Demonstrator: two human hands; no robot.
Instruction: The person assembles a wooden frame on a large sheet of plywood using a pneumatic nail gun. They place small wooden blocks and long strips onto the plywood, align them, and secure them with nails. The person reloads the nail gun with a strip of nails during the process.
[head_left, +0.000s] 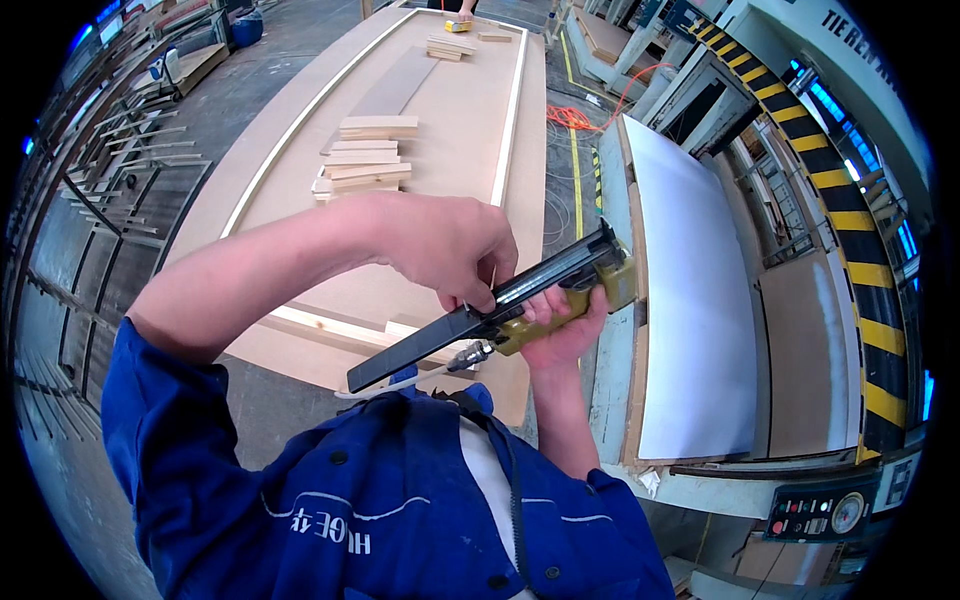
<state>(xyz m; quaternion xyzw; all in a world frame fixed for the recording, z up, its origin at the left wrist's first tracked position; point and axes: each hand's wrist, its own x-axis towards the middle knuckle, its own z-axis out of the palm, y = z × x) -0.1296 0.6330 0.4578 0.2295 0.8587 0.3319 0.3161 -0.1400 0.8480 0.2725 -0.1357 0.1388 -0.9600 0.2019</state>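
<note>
A pneumatic staple gun (620, 284) with an olive-yellow body is held tilted in front of my chest, its long black magazine (412, 348) slanting down to the left. My right hand (566, 322) is closed around its handle from below. Over the middle of the magazine, my left hand (458, 252) has its fingertips pinched together; a thin pale sliver shows there, too small to name. A pale air hose (400, 385) runs from the metal coupling (470, 355) at the handle's end.
Beneath my arms lies a large brown board (450, 130) with a pale wooden frame (510, 120) and stacked wood blocks (365, 160). At its far end, another person's hand (466, 14) is beside a yellow object (458, 26). A machine with a striped guard (840, 200) stands right.
</note>
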